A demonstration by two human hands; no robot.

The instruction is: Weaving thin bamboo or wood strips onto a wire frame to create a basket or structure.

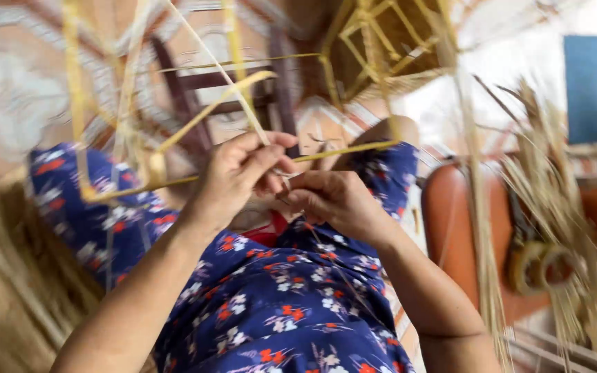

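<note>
Two hands are seen: one left hand [240, 173] and one right hand [333, 200]. One wooden chair [195, 97] is counted, one orange seat [450, 235], one blue panel [585, 86]. The yellow straw strips [209, 110] are too blurred to be counted.

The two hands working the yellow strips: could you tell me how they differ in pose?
The left hand sits higher, fingers extended, pinching a pale strip that runs upward; the right hand sits lower, fingers curled into a loose fist. The left hand shows its back, the right hand its knuckles. Both meet above the floral fabric.
</note>
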